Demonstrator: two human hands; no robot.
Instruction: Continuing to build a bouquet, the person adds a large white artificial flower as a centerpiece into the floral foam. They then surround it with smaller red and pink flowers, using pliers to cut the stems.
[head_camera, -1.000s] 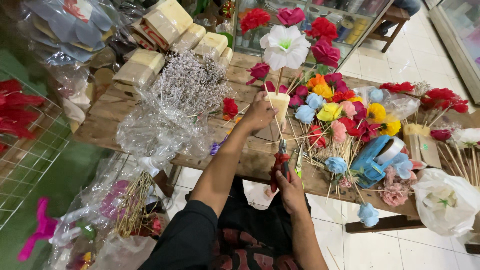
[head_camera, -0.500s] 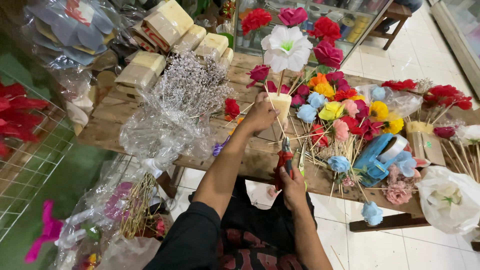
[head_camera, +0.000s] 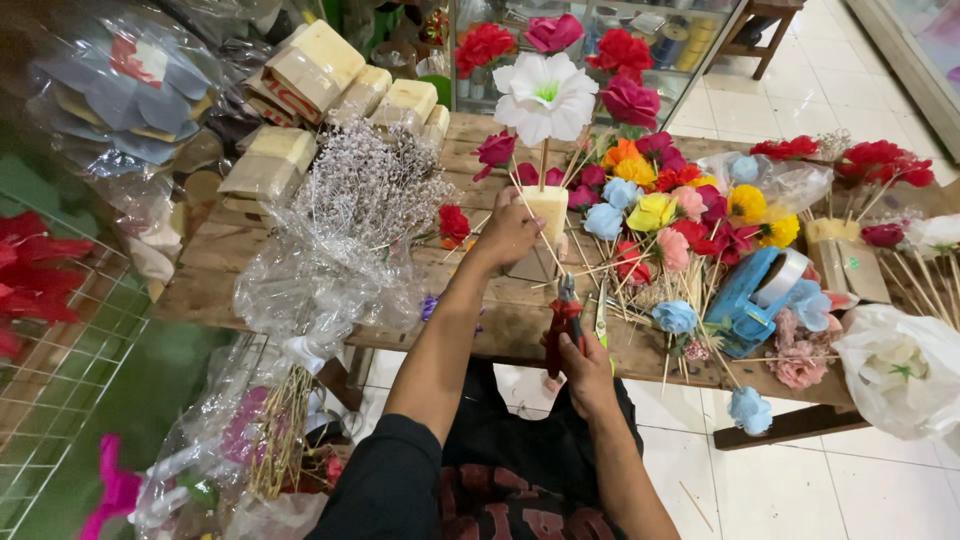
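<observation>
Flowers (head_camera: 655, 205) on thin sticks lie spread over our wooden desk (head_camera: 500, 325), close by so any stem is within reach. Our left hand (head_camera: 508, 232) closes around the pale foam block (head_camera: 547, 210) standing on the desk, likely steadying it so the tall white flower (head_camera: 546, 95) stuck in it stays upright. Our right hand (head_camera: 585, 362) grips the red-handled cutters (head_camera: 564, 318) at the desk's near edge, tips pointing toward the block.

Foam block (head_camera: 547, 207) on table (head_camera: 220, 262); wrapped dried sprigs (head_camera: 368, 195) left of it, tape dispenser (head_camera: 750, 297) right.
</observation>
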